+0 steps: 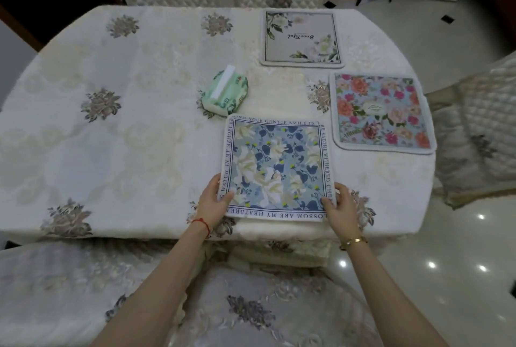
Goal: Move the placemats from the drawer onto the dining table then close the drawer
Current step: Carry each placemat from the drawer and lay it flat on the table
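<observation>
Left hand (213,203) and right hand (339,207) pinch the blue placemat's (276,165) near corners, flat at the dining table's (111,123) near edge. Farther right lies the pink placemat (382,112), the cream placemat (303,37) beyond. Three down; drawer's out of view, closing presumably remains.

Soft, even indoor light falls from overhead, bright enough to show every printed flower without harsh contrast. Both hands, the left hand (212,201) and the right hand (340,207), cast only faint, diffuse shadows on the table (117,134). To the right of the hands, the glossy floor (446,257) throws back several small white spots of glare from ceiling lamps. Far beyond the hands the upper left corner sinks into darkness. The wide lens bows the table's edges outward, and detail softens toward the frame borders, with slight overall blur.
</observation>
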Tool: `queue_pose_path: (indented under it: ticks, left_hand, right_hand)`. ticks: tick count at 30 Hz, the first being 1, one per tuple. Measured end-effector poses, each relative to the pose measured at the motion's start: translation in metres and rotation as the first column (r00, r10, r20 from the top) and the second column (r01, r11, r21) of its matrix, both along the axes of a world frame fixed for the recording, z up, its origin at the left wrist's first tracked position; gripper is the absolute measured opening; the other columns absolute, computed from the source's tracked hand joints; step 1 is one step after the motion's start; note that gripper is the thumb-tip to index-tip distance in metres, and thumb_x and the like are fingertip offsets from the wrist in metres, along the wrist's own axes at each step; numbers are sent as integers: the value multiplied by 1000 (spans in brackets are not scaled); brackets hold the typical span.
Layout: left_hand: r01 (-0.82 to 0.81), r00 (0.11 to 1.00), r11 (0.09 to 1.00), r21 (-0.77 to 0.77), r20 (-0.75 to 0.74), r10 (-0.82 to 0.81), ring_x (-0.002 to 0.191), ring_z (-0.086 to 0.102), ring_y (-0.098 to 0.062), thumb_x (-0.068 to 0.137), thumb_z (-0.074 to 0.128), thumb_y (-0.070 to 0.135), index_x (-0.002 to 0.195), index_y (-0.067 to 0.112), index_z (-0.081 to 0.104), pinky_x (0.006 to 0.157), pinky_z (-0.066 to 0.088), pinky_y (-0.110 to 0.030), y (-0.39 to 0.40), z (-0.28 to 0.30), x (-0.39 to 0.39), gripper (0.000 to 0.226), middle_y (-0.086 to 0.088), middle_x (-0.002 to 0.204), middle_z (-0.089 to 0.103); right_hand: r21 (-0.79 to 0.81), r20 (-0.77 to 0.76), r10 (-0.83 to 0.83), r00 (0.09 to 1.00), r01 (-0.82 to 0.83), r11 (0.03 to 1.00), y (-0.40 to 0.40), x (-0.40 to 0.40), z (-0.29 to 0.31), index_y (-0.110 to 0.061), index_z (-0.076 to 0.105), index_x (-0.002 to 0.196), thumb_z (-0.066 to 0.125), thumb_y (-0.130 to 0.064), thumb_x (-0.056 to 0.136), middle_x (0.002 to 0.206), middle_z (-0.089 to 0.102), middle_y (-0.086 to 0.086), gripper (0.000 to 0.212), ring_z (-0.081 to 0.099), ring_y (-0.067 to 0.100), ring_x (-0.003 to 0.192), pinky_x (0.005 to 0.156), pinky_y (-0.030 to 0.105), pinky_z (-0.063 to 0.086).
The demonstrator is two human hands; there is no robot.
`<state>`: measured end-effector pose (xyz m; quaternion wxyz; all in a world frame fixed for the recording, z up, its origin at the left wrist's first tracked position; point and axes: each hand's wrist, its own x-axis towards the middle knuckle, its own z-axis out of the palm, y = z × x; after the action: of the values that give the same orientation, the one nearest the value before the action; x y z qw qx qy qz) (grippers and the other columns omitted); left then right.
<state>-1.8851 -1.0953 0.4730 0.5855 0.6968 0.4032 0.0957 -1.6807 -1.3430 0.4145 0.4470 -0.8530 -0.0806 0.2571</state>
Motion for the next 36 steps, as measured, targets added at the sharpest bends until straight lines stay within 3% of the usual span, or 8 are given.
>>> queue_pose_path:
  ticks: [7,11,15,22,25,27,31,36]
  left_hand:
    - [-74,997,994,-83,-29,72,117,59,-18,84,71,16,141,20,42,95,53,-42,2,-16,-11,64,-3,129,61]
    - [-105,994,993,-61,-12,104,114,61,-17,86,69,12,142,19,42,88,55,-28,-1,-16,-10,64,-3,128,61]
    - [-125,992,990,-61,-18,124,114,61,-18,87,68,9,143,19,41,93,54,-38,-2,-15,-10,63,-4,130,60]
    - [-119,992,992,-42,-48,117,115,60,-18,86,68,10,144,20,40,95,53,-42,-3,-19,-13,65,-5,133,59]
    - [-138,989,990,-17,-59,137,110,63,-19,86,69,9,144,19,40,92,54,-39,-3,-18,-10,66,-5,131,60]
    - [-163,983,986,18,-79,164,103,64,-16,84,71,10,144,17,40,92,54,-36,-2,-14,-8,69,-6,127,62]
    - [-138,962,967,214,-204,182,94,63,-12,81,74,29,142,17,42,89,52,-32,3,-6,-6,70,2,123,63]
    - [113,963,861,497,-269,29,125,48,-19,92,58,34,142,16,41,99,42,-35,22,0,16,56,-2,139,51]
  right_hand:
    - [-5,45,-14,999,14,1000,16,-11,45,-19,42,128,59,-4,91,97,69,5,43,67,11,80,73,40,57]
    - [-29,73,19,997,-17,999,17,-10,43,-19,40,131,58,-5,92,99,69,5,46,67,10,78,68,38,57]
    - [-45,94,64,994,-59,997,18,-8,41,-21,40,130,60,-7,91,97,69,1,46,69,14,78,71,44,58]
    - [-45,134,84,987,-78,996,18,-6,40,-16,41,132,60,-7,91,100,69,4,45,67,11,80,69,31,55]
    - [-48,176,92,980,-85,995,13,-6,36,-18,46,129,63,-11,90,107,66,4,43,66,17,90,78,41,56]
    - [-78,245,117,962,-101,992,10,-4,32,-18,50,126,66,-15,87,111,60,5,42,60,22,99,86,43,52]
    - [-187,389,177,904,-110,976,10,2,35,-8,51,131,61,-22,86,122,53,10,48,48,25,114,94,19,27]
    - [-240,460,298,836,-206,949,40,25,36,-7,45,137,50,-34,92,138,48,10,53,39,25,129,110,36,32]
